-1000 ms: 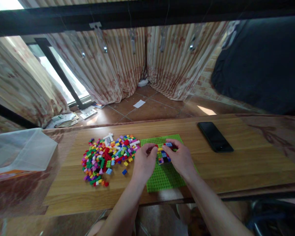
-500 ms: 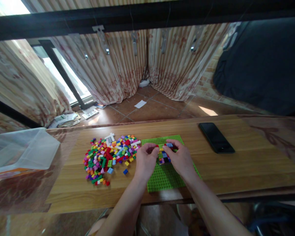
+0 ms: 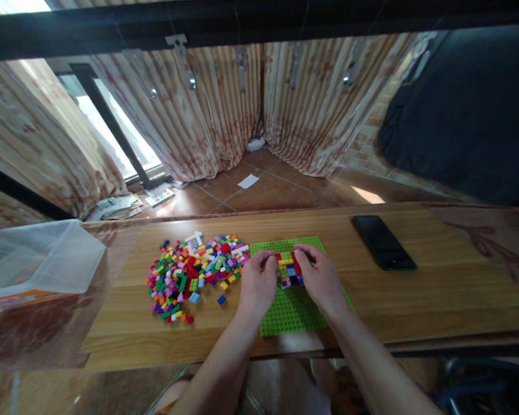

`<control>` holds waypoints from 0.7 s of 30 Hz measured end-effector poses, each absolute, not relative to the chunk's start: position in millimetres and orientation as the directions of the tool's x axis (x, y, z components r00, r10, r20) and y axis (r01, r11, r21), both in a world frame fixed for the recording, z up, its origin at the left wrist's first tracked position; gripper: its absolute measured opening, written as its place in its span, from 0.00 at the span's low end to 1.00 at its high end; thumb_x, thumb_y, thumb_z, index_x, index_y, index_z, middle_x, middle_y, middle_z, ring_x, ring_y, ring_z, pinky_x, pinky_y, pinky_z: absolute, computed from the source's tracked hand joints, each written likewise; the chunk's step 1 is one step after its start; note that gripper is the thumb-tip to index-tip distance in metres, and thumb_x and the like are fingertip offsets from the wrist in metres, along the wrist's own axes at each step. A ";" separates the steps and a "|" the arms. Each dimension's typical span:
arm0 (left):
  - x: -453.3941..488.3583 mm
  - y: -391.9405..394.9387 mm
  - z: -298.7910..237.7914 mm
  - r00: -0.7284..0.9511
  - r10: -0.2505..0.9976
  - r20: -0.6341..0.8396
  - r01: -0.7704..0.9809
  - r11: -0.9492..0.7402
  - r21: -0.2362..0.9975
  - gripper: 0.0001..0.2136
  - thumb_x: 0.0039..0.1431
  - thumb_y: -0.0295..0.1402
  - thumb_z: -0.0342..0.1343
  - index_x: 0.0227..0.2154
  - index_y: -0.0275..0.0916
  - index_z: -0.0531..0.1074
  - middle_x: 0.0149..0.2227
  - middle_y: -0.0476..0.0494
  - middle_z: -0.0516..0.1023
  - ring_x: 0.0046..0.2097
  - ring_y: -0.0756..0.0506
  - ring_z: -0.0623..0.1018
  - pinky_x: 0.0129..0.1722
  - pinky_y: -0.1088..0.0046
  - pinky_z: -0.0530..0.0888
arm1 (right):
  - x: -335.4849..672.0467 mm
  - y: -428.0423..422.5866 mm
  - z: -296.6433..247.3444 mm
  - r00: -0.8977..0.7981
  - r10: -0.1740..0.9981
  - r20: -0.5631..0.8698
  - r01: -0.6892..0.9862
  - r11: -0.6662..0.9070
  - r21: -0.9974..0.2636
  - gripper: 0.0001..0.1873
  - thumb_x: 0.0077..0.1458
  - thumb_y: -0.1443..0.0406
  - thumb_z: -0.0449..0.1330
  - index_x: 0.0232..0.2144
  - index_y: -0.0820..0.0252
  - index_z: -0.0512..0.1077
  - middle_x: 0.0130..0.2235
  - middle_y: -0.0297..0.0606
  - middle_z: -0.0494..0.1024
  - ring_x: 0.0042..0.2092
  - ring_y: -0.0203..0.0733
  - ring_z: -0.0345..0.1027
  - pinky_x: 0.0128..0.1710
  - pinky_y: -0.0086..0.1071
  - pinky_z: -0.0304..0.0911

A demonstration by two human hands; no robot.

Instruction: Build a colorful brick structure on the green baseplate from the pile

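A small build of coloured bricks (image 3: 290, 271), with yellow, red, blue, black and purple pieces, is between my hands over the green studded baseplate (image 3: 294, 317). My left hand (image 3: 258, 282) is closed at its left side, thumb and fingertips beside a red piece. From the right, my right hand (image 3: 322, 279) pinches the build, its thumb along a red brick (image 3: 296, 262). My fingers hide both sides of the build. Whether it is fixed to the plate or held just above it, I cannot tell.
To the left on the wooden table (image 3: 125, 340) lies a pile of loose bricks (image 3: 185, 276), with a blue brick (image 3: 221, 300) apart from it. A black phone (image 3: 384, 242) lies to the right. A translucent plastic bin (image 3: 47, 253) stands at the far left.
My right fingers have shifted slightly on the build; a light-blue piece seen at their tips no longer shows, and more red shows beside the thumb. My left hand stays nearly in place.
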State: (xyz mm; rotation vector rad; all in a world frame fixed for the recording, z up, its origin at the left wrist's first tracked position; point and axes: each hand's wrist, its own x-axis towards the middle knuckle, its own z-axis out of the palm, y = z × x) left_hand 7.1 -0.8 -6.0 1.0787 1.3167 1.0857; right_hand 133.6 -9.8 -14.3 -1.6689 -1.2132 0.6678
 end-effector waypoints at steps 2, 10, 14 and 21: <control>7.3 -0.8 -6.0 -0.023 0.986 -0.164 0.028 0.164 0.986 0.10 0.55 0.32 0.50 0.35 0.33 0.75 0.27 0.47 0.74 0.26 0.52 0.71 0.24 0.78 0.69 | 133.9 -10.3 -14.7 0.359 0.928 0.098 0.434 -0.073 -0.898 0.20 0.54 0.55 0.55 0.42 0.61 0.75 0.42 0.45 0.79 0.43 0.49 0.72 0.46 0.43 0.64; 6.3 -1.0 -9.7 -0.039 0.992 -0.122 0.106 0.126 0.986 0.09 0.53 0.30 0.54 0.35 0.33 0.75 0.31 0.43 0.77 0.28 0.51 0.72 0.28 0.76 0.70 | 132.6 -9.8 -14.9 0.364 0.926 0.099 0.470 -0.090 -0.878 0.20 0.51 0.55 0.57 0.42 0.61 0.75 0.42 0.46 0.79 0.42 0.50 0.72 0.44 0.44 0.64; 6.6 -1.1 -9.1 -0.031 0.991 -0.132 0.073 0.134 0.988 0.08 0.52 0.31 0.54 0.34 0.33 0.75 0.28 0.45 0.77 0.27 0.51 0.72 0.26 0.77 0.69 | 132.9 -8.9 -17.1 0.354 0.930 0.101 0.450 -0.075 -0.890 0.20 0.51 0.54 0.57 0.42 0.61 0.75 0.41 0.46 0.79 0.42 0.50 0.72 0.44 0.44 0.64; 3.8 1.3 -10.5 -0.042 0.989 -0.140 0.070 0.143 0.987 0.09 0.53 0.31 0.53 0.34 0.34 0.76 0.30 0.45 0.78 0.27 0.51 0.74 0.27 0.77 0.71 | 135.9 -8.7 -19.7 0.400 0.913 0.080 0.339 -0.066 -0.938 0.22 0.56 0.51 0.52 0.40 0.61 0.76 0.41 0.45 0.80 0.42 0.48 0.72 0.45 0.41 0.64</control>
